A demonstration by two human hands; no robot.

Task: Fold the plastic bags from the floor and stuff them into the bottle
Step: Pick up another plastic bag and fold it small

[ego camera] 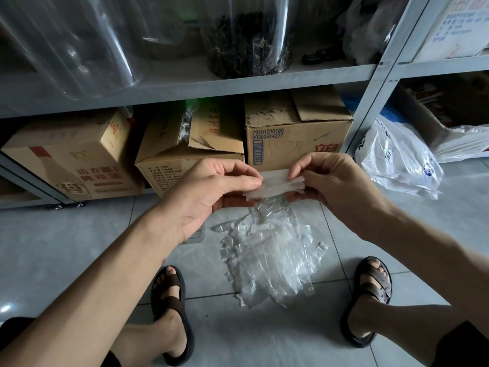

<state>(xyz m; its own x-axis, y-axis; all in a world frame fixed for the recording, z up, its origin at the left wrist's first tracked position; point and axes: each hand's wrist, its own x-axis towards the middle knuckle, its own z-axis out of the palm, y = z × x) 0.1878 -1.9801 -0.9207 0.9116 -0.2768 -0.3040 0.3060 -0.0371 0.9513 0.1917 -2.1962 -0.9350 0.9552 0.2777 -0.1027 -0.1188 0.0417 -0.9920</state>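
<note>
While a folded plastic bag (275, 185) is pinched at frame centre between the left hand (209, 192) and the right hand (333, 186), above the loose pile of bags (267, 250) on the floor (79, 234), the slick layers could be sprung open if either pinch were eased.

Both ends of the folded plastic bag (275, 185) vanish under the fingers of the left grip (209, 192) and right grip (336, 186), which pinch it. Bag and grips cover the far edge of the pile of clear bags (270, 260) on the floor (79, 247). The left grip hides part of the middle cardboard box (153, 176). On the shelf (238, 80), the jar (248, 41) is cut off by the top edge and its dark contents are too blurred to name. The small dark object (321, 54) beside it is unclear. Print on the white bag (397, 160) is unreadable.
</note>
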